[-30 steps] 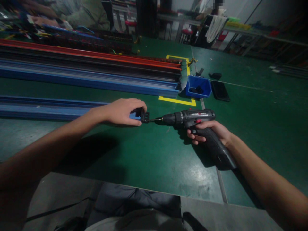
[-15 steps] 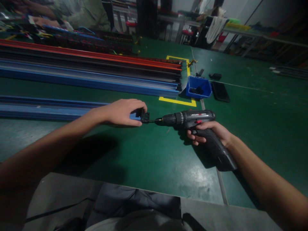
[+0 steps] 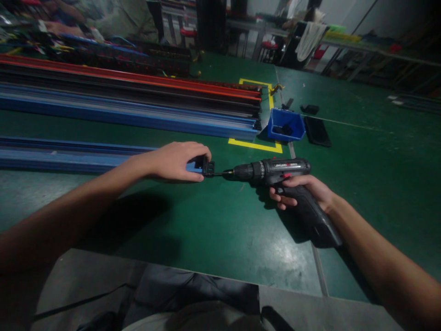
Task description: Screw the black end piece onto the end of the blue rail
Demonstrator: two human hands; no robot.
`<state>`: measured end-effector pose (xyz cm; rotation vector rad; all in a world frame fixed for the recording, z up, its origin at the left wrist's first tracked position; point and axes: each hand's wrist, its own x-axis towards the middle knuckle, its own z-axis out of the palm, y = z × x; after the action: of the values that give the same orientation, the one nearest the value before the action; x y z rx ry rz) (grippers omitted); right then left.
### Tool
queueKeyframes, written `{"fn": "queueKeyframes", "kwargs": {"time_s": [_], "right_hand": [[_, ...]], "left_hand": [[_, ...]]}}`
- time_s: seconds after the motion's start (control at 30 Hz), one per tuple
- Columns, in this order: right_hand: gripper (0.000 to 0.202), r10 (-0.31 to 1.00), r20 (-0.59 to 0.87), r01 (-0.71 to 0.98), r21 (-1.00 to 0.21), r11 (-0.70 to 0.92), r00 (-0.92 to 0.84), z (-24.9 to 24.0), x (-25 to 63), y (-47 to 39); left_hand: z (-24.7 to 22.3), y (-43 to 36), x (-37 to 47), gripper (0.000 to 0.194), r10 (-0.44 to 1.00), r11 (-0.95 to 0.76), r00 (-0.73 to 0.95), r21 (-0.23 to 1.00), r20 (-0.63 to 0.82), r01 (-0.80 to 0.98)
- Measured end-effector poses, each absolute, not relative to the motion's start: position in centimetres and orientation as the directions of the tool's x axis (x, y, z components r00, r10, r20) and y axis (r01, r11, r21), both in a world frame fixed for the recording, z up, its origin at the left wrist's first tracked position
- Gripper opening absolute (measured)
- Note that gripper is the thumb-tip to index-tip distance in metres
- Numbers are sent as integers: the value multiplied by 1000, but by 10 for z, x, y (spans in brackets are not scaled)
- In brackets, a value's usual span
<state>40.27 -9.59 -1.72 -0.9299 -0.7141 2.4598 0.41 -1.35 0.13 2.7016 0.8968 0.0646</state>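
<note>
My left hand (image 3: pixel 182 161) wraps round the right end of a long blue metal profile (image 3: pixel 79 158) lying on the green table. A black plastic end cap (image 3: pixel 208 168) sits at that end, between my thumb and fingers. In my right hand (image 3: pixel 303 191) is a black cordless drill (image 3: pixel 275 170), lying on its side and pointing left. Its long thin bit (image 3: pixel 220 174) reaches the face of the end cap. Whether a screw sits at the tip is too small to make out.
Behind lie several blue, black and orange profiles (image 3: pixel 138 112) side by side. Yellow tape (image 3: pixel 257 145) marks the table near their ends. A blue bin (image 3: pixel 286 133) with black parts stands there, beside a flat black object (image 3: pixel 317 131). Across the table, a person's sleeve (image 3: pixel 124 20) shows.
Almost nothing differs. Both hands, the drill and the profile hold their places, apart from a slight shift of the view.
</note>
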Motion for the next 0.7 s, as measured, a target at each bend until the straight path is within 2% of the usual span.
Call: {"fn": "queueKeyframes", "kwargs": {"time_s": [0.7], "right_hand": [[26, 534, -468, -186, -604, -775, -704, -17, 402, -96]], "left_hand": [[1, -13, 4, 50, 587, -768, 808, 280, -53, 576]]}}
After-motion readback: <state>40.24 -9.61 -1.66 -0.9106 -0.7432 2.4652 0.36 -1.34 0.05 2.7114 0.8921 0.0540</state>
